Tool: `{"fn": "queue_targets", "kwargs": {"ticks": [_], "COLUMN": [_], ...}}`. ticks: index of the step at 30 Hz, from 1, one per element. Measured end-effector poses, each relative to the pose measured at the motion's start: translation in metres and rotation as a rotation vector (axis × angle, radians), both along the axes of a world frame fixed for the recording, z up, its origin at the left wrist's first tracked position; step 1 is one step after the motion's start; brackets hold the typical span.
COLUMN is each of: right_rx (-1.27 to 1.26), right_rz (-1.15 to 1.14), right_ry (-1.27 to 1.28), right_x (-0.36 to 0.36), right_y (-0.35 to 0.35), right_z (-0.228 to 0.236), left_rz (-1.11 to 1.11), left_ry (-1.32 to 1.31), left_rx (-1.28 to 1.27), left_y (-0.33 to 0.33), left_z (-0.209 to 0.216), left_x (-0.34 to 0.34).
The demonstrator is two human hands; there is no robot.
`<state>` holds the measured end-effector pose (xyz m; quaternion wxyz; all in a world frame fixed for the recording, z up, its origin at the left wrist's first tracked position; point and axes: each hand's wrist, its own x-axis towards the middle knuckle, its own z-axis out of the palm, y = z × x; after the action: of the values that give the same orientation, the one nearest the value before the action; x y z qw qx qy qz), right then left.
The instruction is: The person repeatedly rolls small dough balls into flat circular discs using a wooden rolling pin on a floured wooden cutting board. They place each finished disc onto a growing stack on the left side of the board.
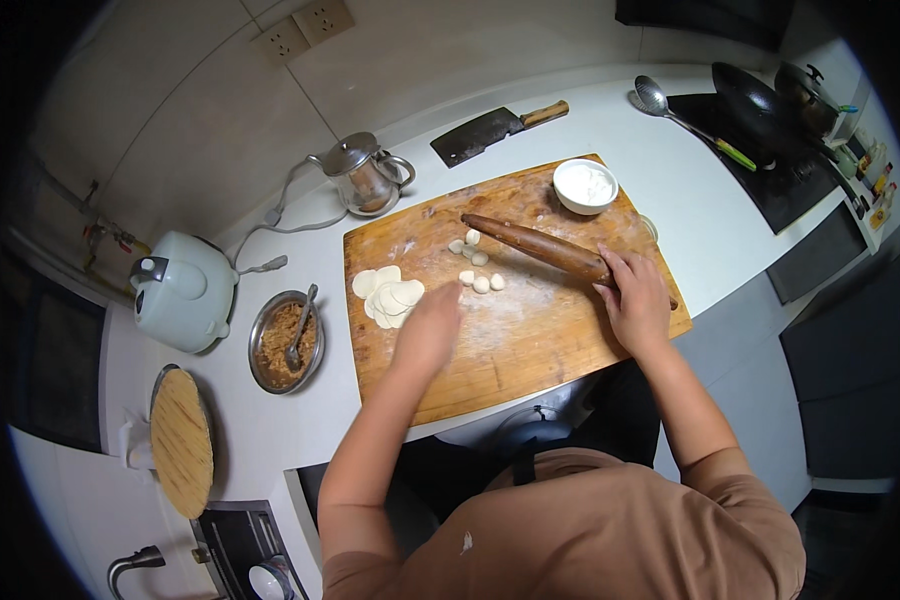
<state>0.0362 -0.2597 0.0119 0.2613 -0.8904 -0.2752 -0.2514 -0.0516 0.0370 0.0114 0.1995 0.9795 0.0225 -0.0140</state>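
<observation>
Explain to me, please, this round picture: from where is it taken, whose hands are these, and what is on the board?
There is no machine here, only a person's two bare hands. A camera on the person's head looks down; its very wide lens bends straight edges.

The right hand holds a wooden rolling pin. The left hand is near flat dough circles and small dough pieces; it is blurred, so I cannot tell if it holds anything.

All these lie on a wooden board, with a white bowl of white powder at its far edge. Behind the board lies a broad knife.
</observation>
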Motion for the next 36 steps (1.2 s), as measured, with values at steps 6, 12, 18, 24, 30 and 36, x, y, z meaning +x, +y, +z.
{"fn": "queue_targets", "kwargs": {"ticks": [6,12,18,24,30,36], "right_rx": [0.011,0.030,0.058,0.056,0.084,0.077], "right_rz": [-0.004,0.000,-0.058,-0.023,0.009,0.032], "right_ry": [0.025,0.035,0.064,0.088,0.065,0.081], "right_x": [0.004,0.005,0.011,0.011,0.005,-0.006], "right_y": [0.000,0.006,-0.005,-0.005,-0.002,-0.009], "right_z": [-0.006,0.002,0.000,-0.002,0.000,0.005], "left_rz": [-0.221,-0.301,-0.507,-0.563,-0.539,-0.233], "left_ry": [-0.169,-0.267,-0.102,-0.102,-0.104,-0.311], "left_rx": [0.121,0.143,0.298,0.259,0.317,-0.130], "left_y": [-0.029,-0.040,-0.053,-0.044,-0.044,-0.024], "left_z": [-0.011,0.006,-0.009,-0.017,-0.012,-0.025], "left_x": [-0.044,0.004,0.039,0.035,0.044,0.041]}}
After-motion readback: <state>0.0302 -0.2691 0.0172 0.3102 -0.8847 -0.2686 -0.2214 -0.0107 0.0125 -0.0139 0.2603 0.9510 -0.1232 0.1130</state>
